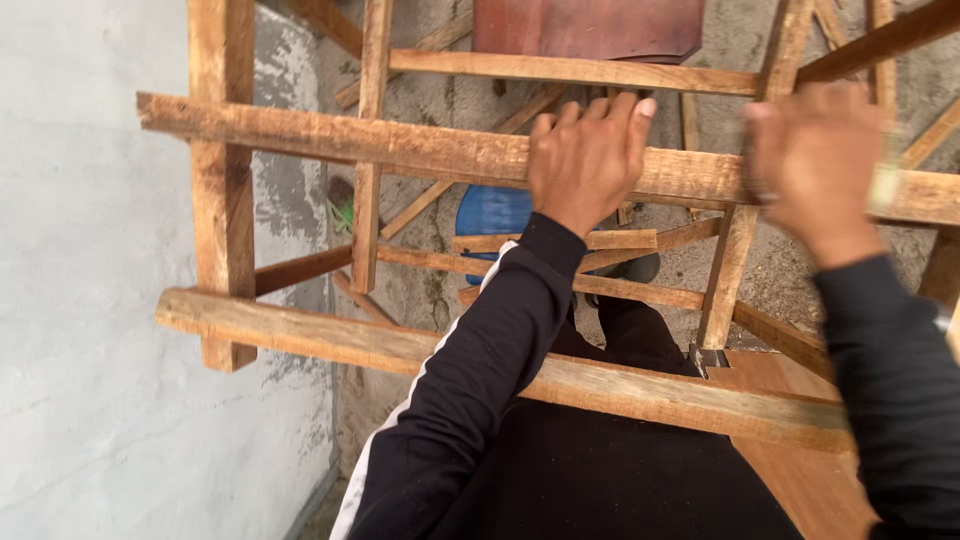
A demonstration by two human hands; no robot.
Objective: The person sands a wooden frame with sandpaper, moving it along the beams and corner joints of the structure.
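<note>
1. The left hand (588, 158) lies curled over the top rail (400, 148), fingers (600, 110) wrapped across its far edge and knuckles up, so it is closed on the wood in a firm grip.
2. The right hand (815, 165) is on the same rail further right, but it is blurred; it seems to rest on or clasp the rail, and I cannot tell how far it is closed.
3. The rail is a rough plank running left to right across the head view, its long axis slightly downhill to the right. It passes directly under both hands, touching the left one (the left sits nearer the rail's middle, the right nearer the diagonal brace (735, 260)).
4. A second rail (320, 340) runs roughly parallel below, closer to the body, with no hand on it. It lies between the hands and the person's dark clothing.
5. Upright posts (222, 180) cross both rails on the left, just beside a grey wall (90, 300).
6. Through the frame, far below, a concrete floor (420, 290) shows, with a blue round thing (490, 212) and loose slats (620, 240) on it; a reddish board (585, 28) sits at the top.
7. Black sleeves with a white stripe (445, 350) cover the arms.
</note>
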